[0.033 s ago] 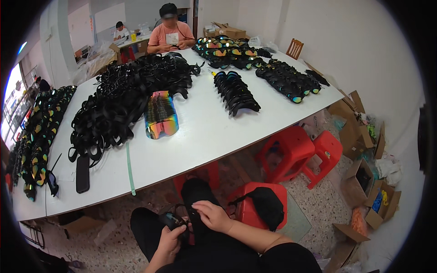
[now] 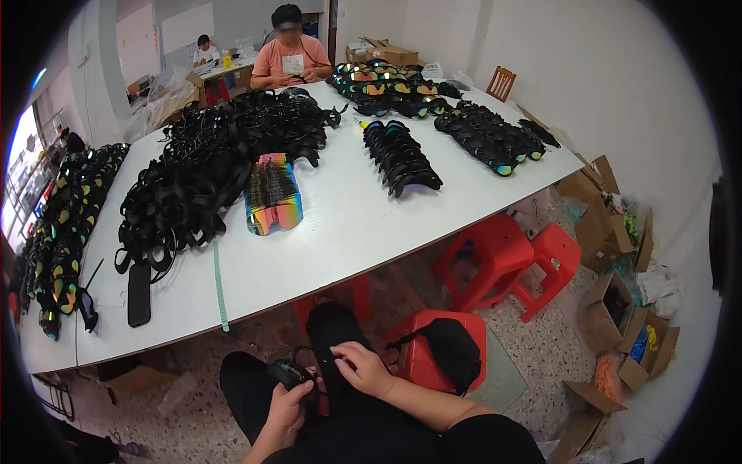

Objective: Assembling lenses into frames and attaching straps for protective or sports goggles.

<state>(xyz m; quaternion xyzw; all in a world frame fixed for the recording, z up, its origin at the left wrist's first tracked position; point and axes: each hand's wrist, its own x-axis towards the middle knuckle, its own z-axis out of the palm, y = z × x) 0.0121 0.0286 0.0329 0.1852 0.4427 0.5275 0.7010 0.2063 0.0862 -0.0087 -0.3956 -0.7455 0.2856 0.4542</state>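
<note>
My left hand is closed around a pair of dark goggles above my lap, thumb on top. A thin black strap loops up beside the goggles. To their right, over my thigh, is my right hand, its fingers loosely bent and apart, with nothing visible in them. On the white table ahead lie a stack of rainbow-mirrored lenses, a big heap of black straps and a row of black goggle frames.
More goggles line the table's left side, near a black phone. A black pouch-like thing lies on a red stool; other red stools stand nearby. Open cardboard boxes line the right wall. Another person sits across the table.
My right hand has shifted very slightly rightward, its fingers spread a little more. The goggles in my left hand have turned slightly.
</note>
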